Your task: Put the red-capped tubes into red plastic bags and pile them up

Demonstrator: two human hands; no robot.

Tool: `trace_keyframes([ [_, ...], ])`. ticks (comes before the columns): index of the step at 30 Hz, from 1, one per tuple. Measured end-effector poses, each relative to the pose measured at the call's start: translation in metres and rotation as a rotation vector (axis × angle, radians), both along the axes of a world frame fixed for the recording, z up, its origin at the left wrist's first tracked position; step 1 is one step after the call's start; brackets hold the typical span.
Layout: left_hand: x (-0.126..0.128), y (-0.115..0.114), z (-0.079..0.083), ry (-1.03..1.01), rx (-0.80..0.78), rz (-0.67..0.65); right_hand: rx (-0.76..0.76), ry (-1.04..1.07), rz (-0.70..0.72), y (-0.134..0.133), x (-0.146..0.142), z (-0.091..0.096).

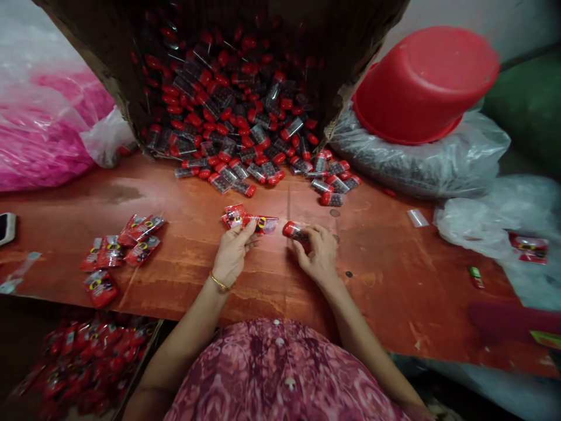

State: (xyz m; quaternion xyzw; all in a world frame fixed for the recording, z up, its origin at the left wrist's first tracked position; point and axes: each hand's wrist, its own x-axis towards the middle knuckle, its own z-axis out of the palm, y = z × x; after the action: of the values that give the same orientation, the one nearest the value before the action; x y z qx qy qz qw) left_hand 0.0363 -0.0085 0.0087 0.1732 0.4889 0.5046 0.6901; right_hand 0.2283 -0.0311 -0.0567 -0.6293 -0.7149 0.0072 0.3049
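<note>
Atop the stained table (394,280), red-capped tubes (238,168) spill from a carton (116,52).

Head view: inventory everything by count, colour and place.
Box: one, brown, top centre
Capped tubes: many, red and dark, box and table
Table: one, orange, centre
Packets: many, mostly red, chiefly left
Pink-filled bags: uncounted, clear, left
Bucket: one, red, upturned, right
Bag: one, clear, dark contents, beneath bucket
Loose plastic: uncounted, whitish, right
Small cylinder: one, green, table right
Phone-like device: one, white, far left
Shirt: one, purple, bottom
Bangle: one, gold, left wrist
Left hand: one, centre, holding packet
Right hand: one, centre, holding tube
</note>
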Motion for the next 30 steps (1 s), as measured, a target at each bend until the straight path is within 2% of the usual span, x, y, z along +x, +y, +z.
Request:
trace_keyframes([
  [3,0.0,-0.001,0.001,-0.03,-0.019,-0.06,0.011,-0.036,-0.159,-0.001,0.004,-0.007],
  [7,0.001,-0.004,0.003,-0.014,-0.021,-0.114,-0.069,0.026,-0.078,0.005,0.004,-0.013],
  [10,0.0,-0.007,0.001,0.015,-0.016,-0.12,-0.043,0.047,-0.029,0.005,0.004,-0.011],
  [13,-0.003,-0.007,-0.001,0.036,-0.004,-0.144,-0.024,0.021,0.159,0.005,0.004,-0.001],
  [17,-0.007,-0.005,-0.002,0.041,0.003,-0.156,-0.151,-0.137,0.446,0.015,-0.003,0.015],
  [20,-0.011,-0.004,-0.002,0.042,0.004,-0.131,-0.234,-0.252,0.591,0.027,-0.01,0.021],
  [22,-0.015,-0.004,-0.002,0.052,0.016,-0.103,-0.252,-0.287,0.637,0.032,-0.013,0.023],
  [25,-0.02,-0.004,-0.004,0.067,0.034,-0.043,-0.241,-0.316,0.592,0.028,-0.014,0.024],
  [30,-0.022,-0.001,-0.004,0.072,0.014,-0.008,-0.226,-0.308,0.404,0.009,-0.013,0.014],
])
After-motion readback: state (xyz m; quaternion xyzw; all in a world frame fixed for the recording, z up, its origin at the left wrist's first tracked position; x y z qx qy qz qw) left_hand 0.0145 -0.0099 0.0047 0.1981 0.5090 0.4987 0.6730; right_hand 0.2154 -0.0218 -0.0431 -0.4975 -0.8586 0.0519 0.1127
